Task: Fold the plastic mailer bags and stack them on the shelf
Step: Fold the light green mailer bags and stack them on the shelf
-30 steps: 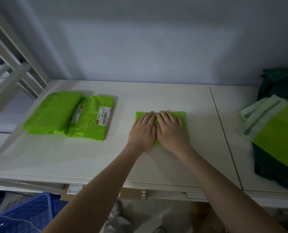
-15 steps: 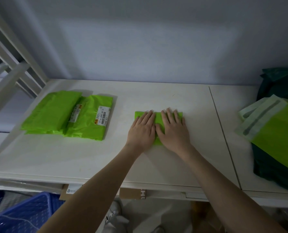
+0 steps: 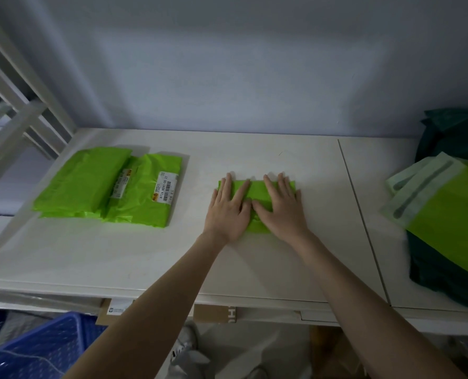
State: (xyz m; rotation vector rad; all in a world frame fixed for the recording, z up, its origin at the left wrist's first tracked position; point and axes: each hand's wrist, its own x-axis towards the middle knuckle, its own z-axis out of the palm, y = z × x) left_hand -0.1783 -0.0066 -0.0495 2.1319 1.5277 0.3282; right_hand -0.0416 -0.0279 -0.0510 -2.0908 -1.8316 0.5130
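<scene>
A folded bright green mailer bag (image 3: 257, 190) lies on the white shelf (image 3: 254, 255) near its middle. My left hand (image 3: 228, 210) presses flat on the bag's left half with straight, spread fingers. My right hand (image 3: 280, 207) presses flat on its right half the same way. The two thumbs nearly meet over the bag's centre. To the left, folded green mailers (image 3: 110, 191) lie in a low overlapping pile, the top one showing a white label.
Unfolded green mailers (image 3: 446, 206) with pale adhesive flaps rest on a dark green heap (image 3: 457, 138) at the right edge. White frame bars (image 3: 22, 110) rise at the left. A blue basket (image 3: 36, 348) and cardboard sit below the shelf's front edge.
My hands have slid apart across the folded bag, left hand going left and right hand going right, with the fingers spreading wider. More of the bag's middle shows.
</scene>
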